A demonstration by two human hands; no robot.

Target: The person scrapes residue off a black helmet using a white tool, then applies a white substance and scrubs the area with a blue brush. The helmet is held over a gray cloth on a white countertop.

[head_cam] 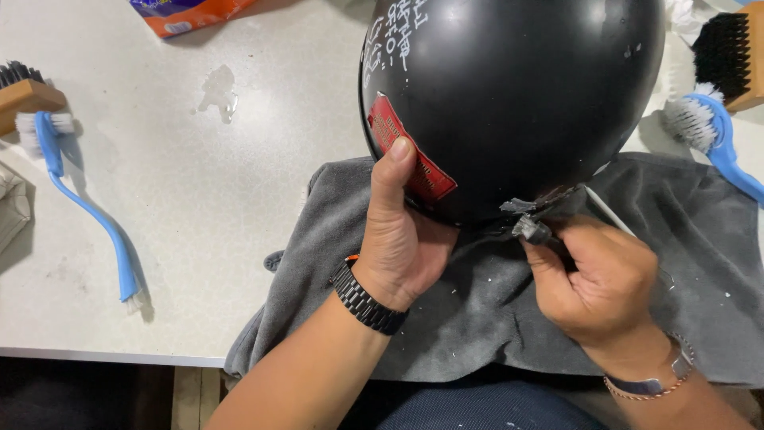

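Observation:
A glossy black helmet (517, 95) rests on a grey cloth (469, 310) at the table's near edge. It bears a torn red sticker (398, 127) and white handwriting on its left side. My left hand (402, 231) grips the helmet's lower left rim, thumb lying across the red sticker. My right hand (601, 279) is closed on a thin tool whose tip (532, 228) presses on a peeling grey strip at the helmet's bottom edge. A dark watch sits on my left wrist, a bracelet on my right.
A blue-handled brush (87, 207) and a wooden brush (28, 91) lie at the left of the white table (199, 239). Another blue brush (712, 131) and wooden brush (736, 52) lie at the right. An orange packet (191, 16) sits at the back. A small wet patch (216, 91) marks the tabletop.

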